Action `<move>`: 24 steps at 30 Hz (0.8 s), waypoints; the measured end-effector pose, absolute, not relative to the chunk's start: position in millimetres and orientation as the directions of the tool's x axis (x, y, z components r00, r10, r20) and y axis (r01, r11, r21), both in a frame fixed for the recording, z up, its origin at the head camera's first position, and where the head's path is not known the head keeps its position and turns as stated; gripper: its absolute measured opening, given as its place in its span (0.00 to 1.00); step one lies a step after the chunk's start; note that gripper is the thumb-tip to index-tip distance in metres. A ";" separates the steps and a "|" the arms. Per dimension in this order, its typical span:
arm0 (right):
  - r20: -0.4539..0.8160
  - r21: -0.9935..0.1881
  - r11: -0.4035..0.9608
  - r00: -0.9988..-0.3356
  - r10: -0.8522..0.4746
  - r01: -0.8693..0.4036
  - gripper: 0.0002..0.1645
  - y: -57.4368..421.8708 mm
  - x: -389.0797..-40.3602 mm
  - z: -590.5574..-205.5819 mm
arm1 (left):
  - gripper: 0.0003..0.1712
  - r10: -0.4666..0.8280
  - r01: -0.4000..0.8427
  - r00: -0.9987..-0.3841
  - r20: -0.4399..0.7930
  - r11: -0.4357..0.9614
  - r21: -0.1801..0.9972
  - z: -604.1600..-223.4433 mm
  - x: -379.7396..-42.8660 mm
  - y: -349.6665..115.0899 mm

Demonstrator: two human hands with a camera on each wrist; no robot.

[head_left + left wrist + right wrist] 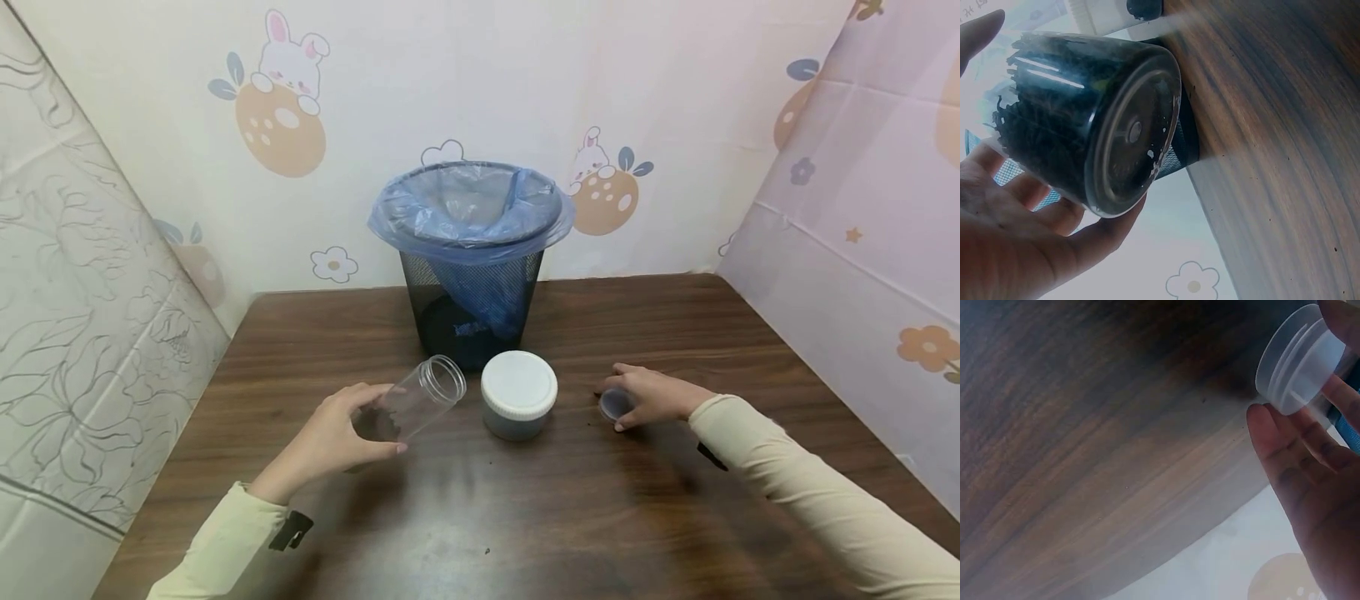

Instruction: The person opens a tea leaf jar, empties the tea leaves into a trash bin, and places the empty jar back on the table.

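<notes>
My left hand (337,433) grips a clear jar (426,403) tilted, with its uncapped mouth toward the upper right. Dark, dry, leaf-like shreds (1054,119) lie packed in the jar's lower part, as the left wrist view shows. Over the right side of the table, my right hand (654,395) pinches a small translucent plastic lid (1300,362) between thumb and fingers. A wider jar with a white screw cap (519,383) stands between the hands, just right of the tilted jar's mouth; its body looks greyish.
Behind the jars stands a black mesh waste bin (427,292) lined with a blue plastic bag (472,237). Dark crumbs are scattered on the brown wooden table (540,517). Patterned sheets (480,83) hang along the back and sides.
</notes>
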State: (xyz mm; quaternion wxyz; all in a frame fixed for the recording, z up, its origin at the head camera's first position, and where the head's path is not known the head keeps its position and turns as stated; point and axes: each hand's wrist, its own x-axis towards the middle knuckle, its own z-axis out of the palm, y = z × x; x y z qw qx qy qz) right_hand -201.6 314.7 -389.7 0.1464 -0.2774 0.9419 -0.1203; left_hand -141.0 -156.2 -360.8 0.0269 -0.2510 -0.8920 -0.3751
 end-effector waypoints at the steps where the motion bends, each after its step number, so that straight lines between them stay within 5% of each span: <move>1: -0.204 -0.304 0.818 -0.806 -0.556 -0.488 0.37 314.8 -201.5 -391.0 | 0.36 0.427 0.469 -0.872 0.238 0.593 0.655 -361.0 -141.0 -156.2; 13: -0.197 -0.302 0.816 -0.806 -0.559 -0.492 0.44 316.5 -198.9 -380.8 | 0.35 0.416 0.477 -0.872 0.259 0.598 0.644 -354.6 -143.0 -156.2; 24: 0.123 -0.397 0.760 -0.850 -0.512 -0.515 0.27 284.6 -226.8 -286.0 | 0.37 0.399 0.483 -0.875 0.276 0.678 0.553 -313.7 -154.3 -165.7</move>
